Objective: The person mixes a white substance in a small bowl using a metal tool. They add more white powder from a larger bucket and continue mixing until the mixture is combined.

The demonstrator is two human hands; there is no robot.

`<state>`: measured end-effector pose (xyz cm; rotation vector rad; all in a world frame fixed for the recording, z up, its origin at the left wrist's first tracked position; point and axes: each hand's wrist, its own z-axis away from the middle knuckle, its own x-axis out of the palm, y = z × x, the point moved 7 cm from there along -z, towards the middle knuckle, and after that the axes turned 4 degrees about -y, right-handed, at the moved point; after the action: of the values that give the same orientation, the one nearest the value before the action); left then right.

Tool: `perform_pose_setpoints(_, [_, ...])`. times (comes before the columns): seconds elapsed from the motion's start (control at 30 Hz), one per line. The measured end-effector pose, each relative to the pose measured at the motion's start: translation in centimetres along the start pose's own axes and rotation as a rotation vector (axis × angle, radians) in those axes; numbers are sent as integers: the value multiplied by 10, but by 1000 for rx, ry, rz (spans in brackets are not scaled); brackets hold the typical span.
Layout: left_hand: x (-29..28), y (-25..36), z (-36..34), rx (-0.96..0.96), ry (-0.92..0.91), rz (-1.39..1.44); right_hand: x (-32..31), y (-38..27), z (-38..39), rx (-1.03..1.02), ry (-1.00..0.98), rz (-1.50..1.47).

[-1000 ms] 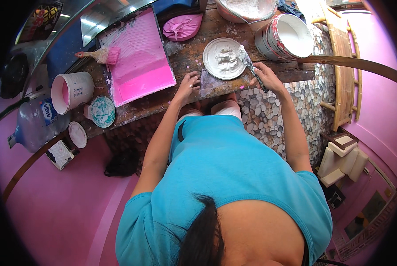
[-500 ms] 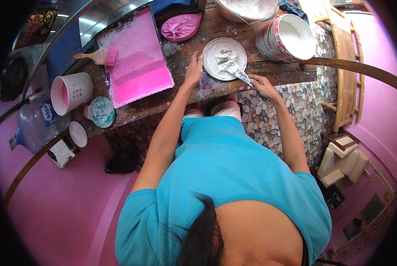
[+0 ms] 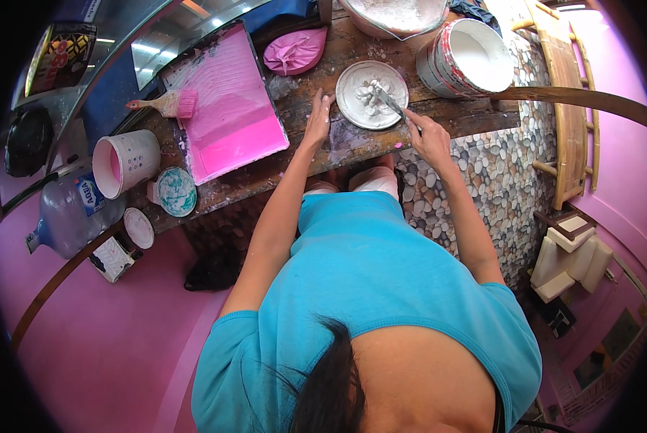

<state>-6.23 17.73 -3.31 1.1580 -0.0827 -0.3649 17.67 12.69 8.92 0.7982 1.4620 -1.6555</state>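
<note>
Head view, right hand (image 3: 430, 140) forward, gripping spatula (image 3: 391, 102)

The dish (image 3: 346, 105) and its mixture (image 3: 369, 103) are coloured white. The paint tray (image 3: 215, 68) is coated in bright pink. The bucket (image 3: 442, 76) is streaked red over white. The worktop (image 3: 457, 121) is toned brown, the floor (image 3: 475, 162) is patterned in grey, tan and white, and the shirt (image 3: 381, 270) is dyed turquoise.

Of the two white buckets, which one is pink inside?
The left bucket, beside the pink paint tray; its inner wall shows pink. The red-streaked bucket, near the right hand with the scraper, is white inside.
</note>
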Motion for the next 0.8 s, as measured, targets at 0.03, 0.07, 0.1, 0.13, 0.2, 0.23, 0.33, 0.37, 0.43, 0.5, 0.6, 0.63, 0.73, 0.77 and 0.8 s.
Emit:
perform_pose_setpoints(0.03, [0, 0, 0, 0, 0, 0, 1, -6, -2, 0, -1, 0])
perform_pose_setpoints(0.07, [0, 1, 1, 8, -8, -3, 3, -12, -6, -5, -15, 52])
perform_pose_setpoints(0.1, [0, 2, 1, 16, -16, -6, 6, -15, -9, -11, -31, 103])
perform_pose_setpoints(0.13, [1, 1, 0, 16, -20, -5, 10, -12, -8, -7, -30, 106])
perform_pose_setpoints(0.2, [4, 2, -2, 36, -55, -142, 26, -11, -3, -117, 18, 312])
perform_pose_setpoints(0.23, [3, 2, -1, 36, -48, -140, 33, -11, 0, -66, -60, 307])
perform_pose_setpoints(0.33, [3, -1, 0, 5, -37, -145, 23, -17, 8, -87, -60, 361])
perform_pose_setpoints(0.37, [3, 0, 0, 14, -51, -161, 18, -15, 6, -83, -61, 364])
perform_pose_setpoints(0.43, [4, -2, 0, 24, -70, -181, 12, -10, -1, -57, -147, 230])
perform_pose_setpoints(0.5, [2, -9, -2, -21, -49, -193, 2, -13, -2, -33, -153, 194])
perform_pose_setpoints(0.6, [-1, -17, -3, 46, -31, -223, 9, -10, -2, -36, -134, 192])
perform_pose_setpoints(0.63, [4, -13, -4, 81, -29, -229, 17, -4, -2, -75, -108, 296])
perform_pose_setpoints(0.73, [13, -2, 0, 26, -27, -269, 23, -2, -11, -111, -75, 420])
perform_pose_setpoints(0.77, [13, 1, 2, 31, -15, -267, 18, -1, -16, -118, -82, 381])
perform_pose_setpoints(0.8, [12, 4, 3, 23, 0, -261, 14, 0, -22, -124, -91, 342])
